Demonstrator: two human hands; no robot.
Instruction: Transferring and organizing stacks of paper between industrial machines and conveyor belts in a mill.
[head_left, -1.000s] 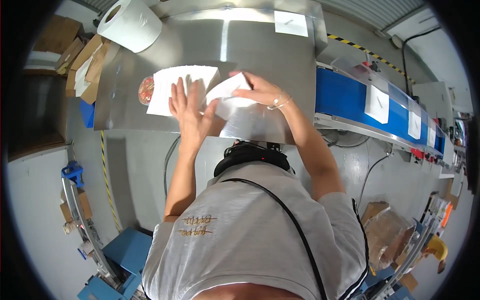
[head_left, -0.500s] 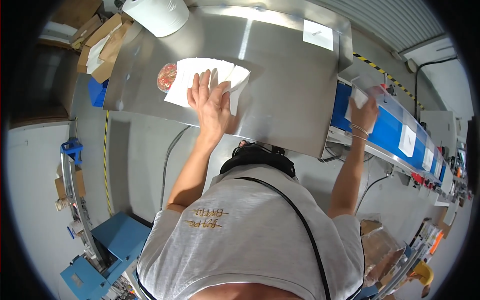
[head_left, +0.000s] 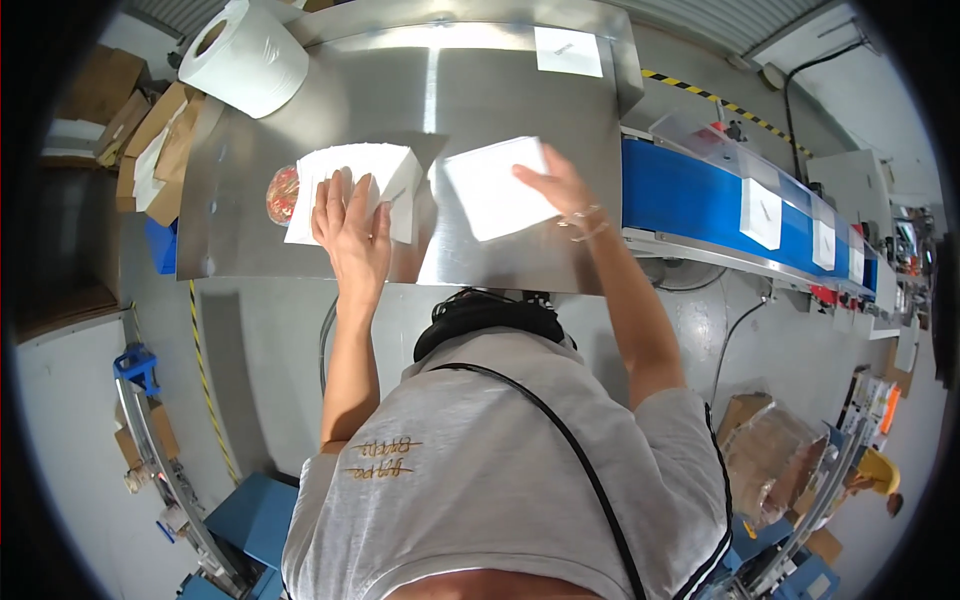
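Note:
My left hand [head_left: 352, 225] lies with spread fingers on top of a stack of white paper sheets or packets [head_left: 398, 180], toward the left of the steel table. Partly tucked behind the stack's left side sits a round clear-wrapped bundle with red and pale bits [head_left: 283, 195]. My right hand [head_left: 562, 187] pinches the right edge of a flat white paper packet [head_left: 497, 190], thumb on top and the other fingers mostly hidden. That packet is just right of the stack, over the table.
A large white paper roll [head_left: 255, 65] stands at the back left of the steel table [head_left: 370, 110]. A white sheet [head_left: 568, 52] lies at its back right. To the right runs a blue conveyor belt [head_left: 680, 190] carrying several white packets. Open cardboard boxes [head_left: 160, 150] are at the left.
My right hand has come back left from the conveyor to the table and holds a white packet there. My left hand stays on the stack. The view has shifted to the right.

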